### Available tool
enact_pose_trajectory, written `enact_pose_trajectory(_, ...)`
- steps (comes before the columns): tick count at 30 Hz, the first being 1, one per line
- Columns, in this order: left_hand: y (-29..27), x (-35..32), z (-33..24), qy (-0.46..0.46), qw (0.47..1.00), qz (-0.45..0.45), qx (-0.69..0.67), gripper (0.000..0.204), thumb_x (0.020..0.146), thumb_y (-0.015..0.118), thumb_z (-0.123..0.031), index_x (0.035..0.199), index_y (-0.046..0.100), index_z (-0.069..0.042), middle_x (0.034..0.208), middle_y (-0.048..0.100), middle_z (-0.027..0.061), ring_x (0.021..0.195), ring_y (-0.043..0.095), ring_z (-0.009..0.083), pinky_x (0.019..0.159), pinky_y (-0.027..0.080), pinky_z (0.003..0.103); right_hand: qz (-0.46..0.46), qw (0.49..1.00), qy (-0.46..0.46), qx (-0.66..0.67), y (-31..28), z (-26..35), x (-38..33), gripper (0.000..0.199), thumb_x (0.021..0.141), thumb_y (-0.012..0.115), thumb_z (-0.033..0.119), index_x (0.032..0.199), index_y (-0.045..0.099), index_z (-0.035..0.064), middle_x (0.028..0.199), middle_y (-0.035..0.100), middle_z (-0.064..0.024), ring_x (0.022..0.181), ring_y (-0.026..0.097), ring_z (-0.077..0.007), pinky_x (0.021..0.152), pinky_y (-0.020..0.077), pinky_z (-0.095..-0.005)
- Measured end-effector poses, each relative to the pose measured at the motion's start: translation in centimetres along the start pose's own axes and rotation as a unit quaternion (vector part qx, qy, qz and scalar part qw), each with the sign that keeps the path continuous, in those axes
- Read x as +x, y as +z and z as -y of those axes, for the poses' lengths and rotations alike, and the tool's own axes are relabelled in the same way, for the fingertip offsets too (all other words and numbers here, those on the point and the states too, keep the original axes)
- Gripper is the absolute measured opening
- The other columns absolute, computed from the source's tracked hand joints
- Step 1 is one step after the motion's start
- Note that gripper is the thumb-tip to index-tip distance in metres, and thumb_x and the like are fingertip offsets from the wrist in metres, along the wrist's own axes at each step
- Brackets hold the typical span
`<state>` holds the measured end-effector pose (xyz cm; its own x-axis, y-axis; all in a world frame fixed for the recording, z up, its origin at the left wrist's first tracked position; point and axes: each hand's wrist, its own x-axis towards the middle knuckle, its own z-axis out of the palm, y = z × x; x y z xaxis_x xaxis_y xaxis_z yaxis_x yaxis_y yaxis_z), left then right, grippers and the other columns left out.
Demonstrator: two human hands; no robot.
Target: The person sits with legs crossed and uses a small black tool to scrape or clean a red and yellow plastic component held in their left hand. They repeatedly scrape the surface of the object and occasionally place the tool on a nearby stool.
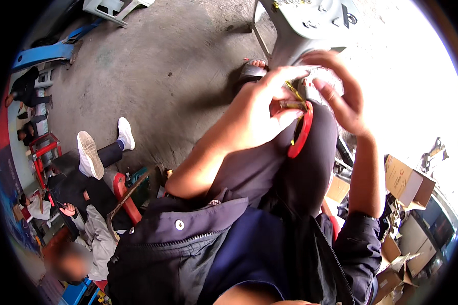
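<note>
head cam | looks steeply down, close over lap (290,173) | fisheye, concrete floor (168,66) beyond

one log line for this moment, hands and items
left hand: pinches small yellowish strip | right hand: open, beside it | red tape ring: on dark-trousered knee

Cardboard boxes (409,185), grey plastic chair (310,25), seated person (81,203)

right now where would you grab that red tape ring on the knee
Take the red tape ring by its lower free arc, pinching rim and inner hole from the person's right. It stands on edge against the dark trouser knee, and the left hand already covers its upper part; the right hand hovers beside.
</note>
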<state>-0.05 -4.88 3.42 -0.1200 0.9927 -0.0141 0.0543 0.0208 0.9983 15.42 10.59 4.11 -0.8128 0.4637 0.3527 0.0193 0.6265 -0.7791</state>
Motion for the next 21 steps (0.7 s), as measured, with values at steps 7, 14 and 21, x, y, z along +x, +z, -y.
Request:
enact_pose_trajectory(7,0.2,0.7,-3.9,0.061,0.987,-0.084,-0.120,0.046,0.085,0.071,0.004,0.124,0.048,0.002,0.090,0.069,0.0097,0.081,0.067,0.0129,0.077,0.054,0.024,-0.038,0.958,0.151,0.242,0.1,4.4,-2.4,0.017,0.089,0.072,0.015,0.094,0.063,0.0016,0.078,0.062,0.0006,0.072,0.057,-0.0073,0.065,0.0469,-0.0224)
enact_pose_trajectory(14,1.8,-0.4,-3.8,0.069,0.875,-0.155,-0.454,0.025,0.094,0.061,-0.005,0.118,0.056,0.003,0.102,0.069,0.0126,0.091,0.067,0.0168,0.087,0.053,0.028,-0.137,0.929,0.181,0.293,3.6,8.4,-2.3,0.017,0.086,0.076,0.013,0.089,0.063,0.0021,0.078,0.062,0.0019,0.069,0.055,-0.0037,0.062,0.0440,-0.0184)
enact_pose_trajectory(21,2.0,-1.9,-3.9,0.072,0.870,-0.125,-0.471,0.016,0.094,0.062,-0.005,0.107,0.065,0.004,0.100,0.069,0.0106,0.092,0.066,0.0165,0.085,0.053,0.028,-0.198,0.937,0.130,0.259,4.5,8.9,-1.4,0.019,0.087,0.074,0.011,0.098,0.065,-0.0016,0.083,0.066,-0.0018,0.078,0.058,-0.0048,0.070,0.0468,-0.0197)
